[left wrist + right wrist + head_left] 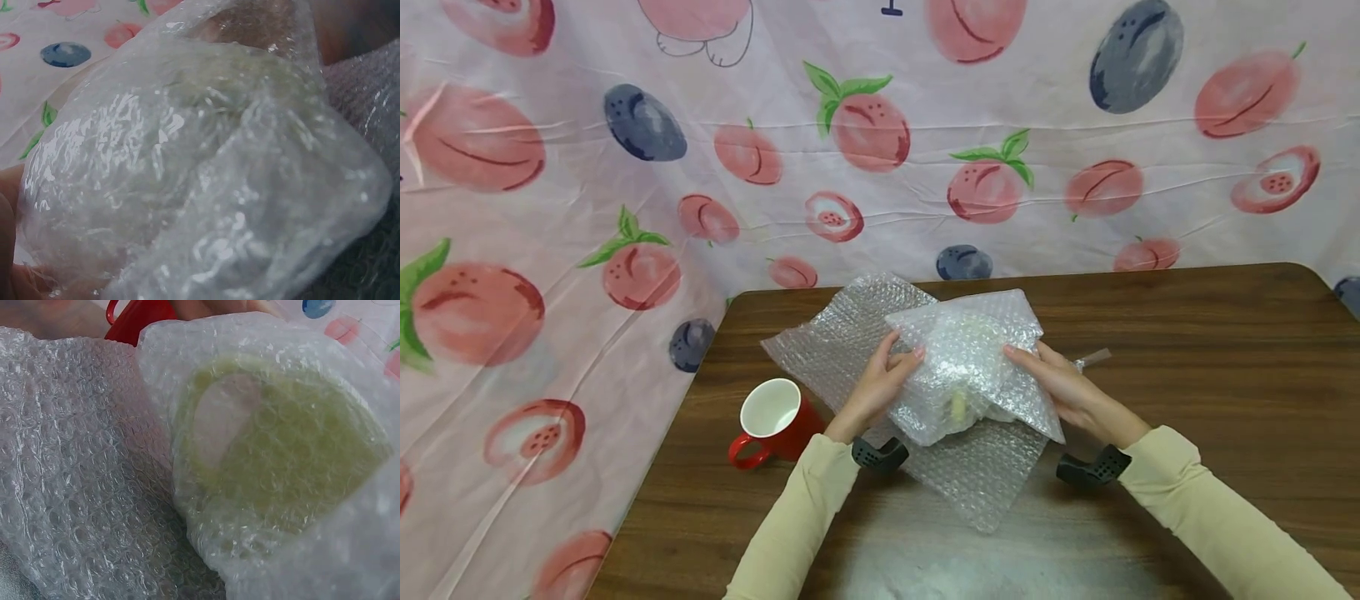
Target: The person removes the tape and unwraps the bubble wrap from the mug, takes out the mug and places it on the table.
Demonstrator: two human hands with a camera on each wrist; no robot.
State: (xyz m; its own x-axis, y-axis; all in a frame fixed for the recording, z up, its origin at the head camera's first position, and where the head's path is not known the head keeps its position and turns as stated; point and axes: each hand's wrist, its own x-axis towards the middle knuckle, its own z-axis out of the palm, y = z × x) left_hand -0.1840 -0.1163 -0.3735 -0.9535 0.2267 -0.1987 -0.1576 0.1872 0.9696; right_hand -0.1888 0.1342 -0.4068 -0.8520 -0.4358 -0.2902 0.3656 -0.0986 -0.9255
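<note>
From sleeves (pixel 792 532), grips wrapped bundle (pixel 966 367) between left hand (pixel 874 385) and right hand (pixel 1069 385), over bubble wrap (pixel 981 479), right of mug (pixel 796 429).

The bubble wrap (pixel 966 358) is bumpy, glossy plastic, the table (pixel 1217 375) wood-grained

We see a crinkled bundle (pixel 966 354) — clear bubble wrap around a yellow-green item (pixel 300 444) — over a loose bubble-wrap sheet (pixel 981 475) on the counter (pixel 1195 392).
</note>
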